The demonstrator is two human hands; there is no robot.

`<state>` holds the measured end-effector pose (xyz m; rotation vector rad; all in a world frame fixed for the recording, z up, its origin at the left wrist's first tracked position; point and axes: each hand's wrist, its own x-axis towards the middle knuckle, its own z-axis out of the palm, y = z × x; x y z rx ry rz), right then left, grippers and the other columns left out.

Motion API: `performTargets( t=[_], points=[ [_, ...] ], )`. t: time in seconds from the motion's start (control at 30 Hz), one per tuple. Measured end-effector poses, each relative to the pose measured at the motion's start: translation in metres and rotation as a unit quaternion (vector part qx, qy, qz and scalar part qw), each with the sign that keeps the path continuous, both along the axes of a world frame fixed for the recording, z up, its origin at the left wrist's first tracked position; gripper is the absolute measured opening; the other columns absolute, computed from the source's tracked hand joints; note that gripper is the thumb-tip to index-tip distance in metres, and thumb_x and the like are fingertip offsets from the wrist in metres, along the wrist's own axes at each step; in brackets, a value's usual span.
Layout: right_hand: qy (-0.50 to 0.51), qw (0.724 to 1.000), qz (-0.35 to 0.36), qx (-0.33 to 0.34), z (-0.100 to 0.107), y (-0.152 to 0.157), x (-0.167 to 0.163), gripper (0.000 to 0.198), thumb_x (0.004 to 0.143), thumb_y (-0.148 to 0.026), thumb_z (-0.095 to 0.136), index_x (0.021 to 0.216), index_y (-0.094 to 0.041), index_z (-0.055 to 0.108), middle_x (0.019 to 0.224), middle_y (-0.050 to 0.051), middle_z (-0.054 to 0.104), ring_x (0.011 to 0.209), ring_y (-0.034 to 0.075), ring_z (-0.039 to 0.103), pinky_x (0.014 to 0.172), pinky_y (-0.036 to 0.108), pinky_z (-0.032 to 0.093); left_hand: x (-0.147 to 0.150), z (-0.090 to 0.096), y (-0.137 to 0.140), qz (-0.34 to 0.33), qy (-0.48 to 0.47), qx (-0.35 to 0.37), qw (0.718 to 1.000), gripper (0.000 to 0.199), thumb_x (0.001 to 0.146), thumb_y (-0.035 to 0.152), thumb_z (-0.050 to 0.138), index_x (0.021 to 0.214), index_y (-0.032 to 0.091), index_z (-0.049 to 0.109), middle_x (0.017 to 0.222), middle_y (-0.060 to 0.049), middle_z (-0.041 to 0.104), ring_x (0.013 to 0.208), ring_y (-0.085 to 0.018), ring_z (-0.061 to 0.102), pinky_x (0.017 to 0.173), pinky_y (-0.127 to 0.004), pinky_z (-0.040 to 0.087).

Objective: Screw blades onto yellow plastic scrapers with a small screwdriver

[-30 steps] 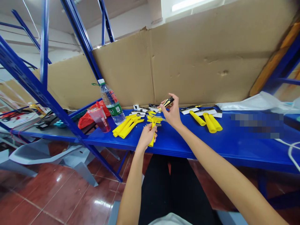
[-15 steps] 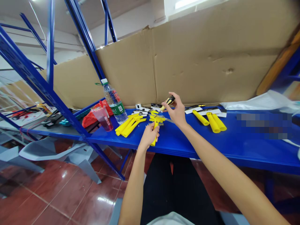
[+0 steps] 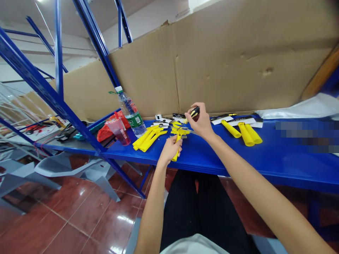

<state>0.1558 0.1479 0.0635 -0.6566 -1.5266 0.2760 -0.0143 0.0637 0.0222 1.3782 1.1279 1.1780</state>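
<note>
My left hand [image 3: 169,151] is closed around the grip of a yellow T-shaped scraper handle [image 3: 180,132], its wide head pointing away from me over the blue table. In my right hand [image 3: 201,124] is a screwdriver [image 3: 195,112] with a black and pale yellow grip. Its thin shaft slants down to the left toward the head of the handle; whether the tip touches a screw is too small to tell. A thin metal strip lies by the head, partly behind my right hand. Several yellow handles [image 3: 149,139] lie just left of my left hand.
More yellow tubular handles [image 3: 246,134] and black-and-white flat packs [image 3: 224,119] lie to the right. A water bottle [image 3: 134,116] and a pink cup [image 3: 120,131] stand at left beside a red bag [image 3: 103,133]. Cardboard [image 3: 225,63] walls the table's [image 3: 212,155] back.
The view has shifted slightly, so the table's things appear a little further right. Both hands keep their holds, and the screwdriver still points at the scraper handle's head.
</note>
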Motion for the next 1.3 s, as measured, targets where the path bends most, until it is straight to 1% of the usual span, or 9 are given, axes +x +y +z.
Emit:
performTargets(
  t=[0.2,0.37,0.5,0.6,0.73,0.87,1.07,1.17,1.3],
  points=[
    [-0.02,0.998,0.053,-0.008,0.004,-0.005,0.002,0.038,0.092,-0.041,0.073,0.121,-0.028,0.054,0.108,0.006,0.078,0.075,0.021,0.07,0.065,0.039,0.06,0.0,0.0,0.002,0.001,-0.003,0.006,1.0,0.015,0.096,0.025,0.069,0.09,0.019,0.057,0.075,0.004,0.053,0.047,-0.006,0.05,0.037,-0.019,0.041],
    [-0.013,0.995,0.095,-0.035,0.004,0.0,0.007,0.077,0.087,-0.038,0.076,0.155,-0.028,0.043,0.108,0.008,0.078,0.078,0.026,0.074,0.075,0.05,0.066,0.001,-0.001,0.001,0.002,-0.004,0.014,1.0,0.016,0.097,0.027,0.069,0.091,0.019,0.057,0.075,0.004,0.053,0.046,-0.006,0.049,0.037,-0.019,0.041],
    [-0.008,0.992,0.114,-0.056,0.001,0.002,0.009,0.09,0.083,-0.035,0.079,0.161,-0.028,0.033,0.11,0.01,0.081,0.082,0.031,0.079,0.081,0.057,0.067,0.001,-0.002,0.0,0.0,-0.009,0.016,1.0,0.016,0.097,0.028,0.07,0.092,0.019,0.057,0.076,0.005,0.052,0.047,-0.006,0.049,0.037,-0.019,0.041],
    [0.003,0.992,0.104,-0.065,-0.001,0.002,0.009,0.082,0.086,-0.042,0.081,0.154,-0.03,0.037,0.107,0.008,0.08,0.072,0.028,0.078,0.071,0.052,0.068,0.0,-0.002,0.001,-0.003,-0.012,0.01,1.0,0.016,0.096,0.028,0.07,0.092,0.02,0.057,0.076,0.005,0.053,0.047,-0.006,0.05,0.038,-0.019,0.041],
    [0.024,0.99,0.111,-0.087,-0.003,0.009,0.008,0.059,0.091,-0.051,0.08,0.134,-0.033,0.044,0.099,0.003,0.076,0.052,0.02,0.069,0.047,0.039,0.059,0.0,-0.002,0.001,-0.001,-0.014,0.001,1.0,0.016,0.096,0.029,0.07,0.091,0.02,0.057,0.076,0.005,0.052,0.047,-0.006,0.049,0.037,-0.019,0.04],
    [0.029,0.986,0.137,-0.091,-0.006,0.018,0.009,0.059,0.088,-0.046,0.081,0.128,-0.032,0.04,0.111,0.003,0.073,0.059,0.018,0.072,0.055,0.038,0.065,0.0,-0.002,0.001,0.003,-0.018,0.002,1.0,0.018,0.095,0.03,0.071,0.09,0.02,0.057,0.075,0.005,0.052,0.047,-0.006,0.049,0.038,-0.019,0.04],
    [0.035,0.983,0.152,-0.097,-0.008,0.022,0.011,0.066,0.086,-0.045,0.081,0.129,-0.031,0.033,0.103,0.003,0.076,0.07,0.022,0.076,0.073,0.048,0.071,0.0,-0.003,0.0,0.007,-0.016,0.012,1.0,0.016,0.095,0.028,0.069,0.09,0.02,0.056,0.075,0.005,0.052,0.046,-0.006,0.048,0.038,-0.019,0.04],
    [0.021,0.986,0.136,-0.092,-0.007,0.02,0.013,0.06,0.087,-0.051,0.083,0.125,-0.031,0.041,0.099,0.004,0.076,0.065,0.024,0.075,0.063,0.047,0.068,0.0,-0.004,0.0,0.003,-0.011,0.012,1.0,0.016,0.096,0.029,0.069,0.091,0.02,0.056,0.074,0.005,0.052,0.046,-0.007,0.048,0.038,-0.019,0.04],
    [0.036,0.989,0.1,-0.105,-0.007,0.022,0.013,0.058,0.088,-0.06,0.084,0.122,-0.031,0.047,0.096,0.005,0.074,0.053,0.022,0.069,0.043,0.039,0.057,-0.001,-0.005,0.001,0.0,-0.009,0.009,1.0,0.017,0.096,0.031,0.07,0.092,0.021,0.056,0.074,0.005,0.052,0.046,-0.007,0.047,0.038,-0.019,0.039]
  ],
)
